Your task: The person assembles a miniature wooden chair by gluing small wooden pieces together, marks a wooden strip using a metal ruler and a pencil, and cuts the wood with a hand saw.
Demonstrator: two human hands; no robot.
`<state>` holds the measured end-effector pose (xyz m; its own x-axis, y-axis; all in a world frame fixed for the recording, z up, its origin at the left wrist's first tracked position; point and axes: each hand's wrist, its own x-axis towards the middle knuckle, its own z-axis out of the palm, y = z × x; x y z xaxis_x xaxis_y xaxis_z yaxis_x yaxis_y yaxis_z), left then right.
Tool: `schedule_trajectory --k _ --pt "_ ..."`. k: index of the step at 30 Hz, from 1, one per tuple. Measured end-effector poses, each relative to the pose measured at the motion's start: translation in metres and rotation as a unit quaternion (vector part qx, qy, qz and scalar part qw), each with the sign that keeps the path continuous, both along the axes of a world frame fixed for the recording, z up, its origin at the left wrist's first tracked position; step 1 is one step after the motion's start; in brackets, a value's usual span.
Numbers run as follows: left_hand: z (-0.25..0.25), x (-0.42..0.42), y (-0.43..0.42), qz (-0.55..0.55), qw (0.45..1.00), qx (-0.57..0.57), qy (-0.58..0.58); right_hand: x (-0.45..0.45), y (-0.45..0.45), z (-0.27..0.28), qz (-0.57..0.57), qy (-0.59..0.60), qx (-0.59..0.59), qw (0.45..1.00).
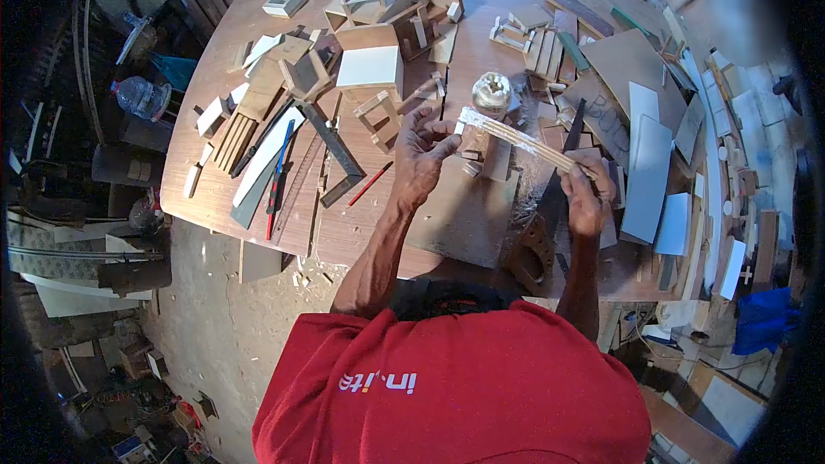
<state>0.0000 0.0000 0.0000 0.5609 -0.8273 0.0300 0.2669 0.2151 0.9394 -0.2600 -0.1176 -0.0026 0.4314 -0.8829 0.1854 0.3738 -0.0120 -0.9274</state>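
My right hand (588, 193) is closed round the near end of a flat wooden stick (520, 139), whose far end is coated with white paste. That coated end meets a small pale wooden piece (460, 127), which my left hand (423, 159) pinches between thumb and fingers. Just beyond the stick stands an open jar (491, 96), its mouth and sides smeared with white paste. Below my hands a flat brown board (455, 223) lies on the table. A small wooden frame (378, 120) sits to the left of my left hand.
On the wooden table (202, 69), several small box-like wooden assemblies (369, 69) stand at back left. A black try square (339, 159), a red pencil (371, 184) and a hacksaw blade-like blue tool (279, 176) lie left. A handsaw (567, 163) and white panels (649, 176) lie right.
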Motion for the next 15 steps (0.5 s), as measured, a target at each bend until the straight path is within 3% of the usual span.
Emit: schedule_trajectory --k 2,8,15 --pt "0.004 0.000 0.001 0.008 1.000 0.026 -0.005 -0.003 0.002 0.008 0.017 0.102 -0.110 0.989" --pt "0.002 0.003 0.001 0.012 0.999 0.014 -0.028 0.004 0.013 0.038 0.006 0.296 -0.226 0.928" --pt "0.008 0.004 0.004 0.015 0.999 0.021 -0.041 0.012 0.015 0.027 -0.050 0.313 -0.301 0.899"
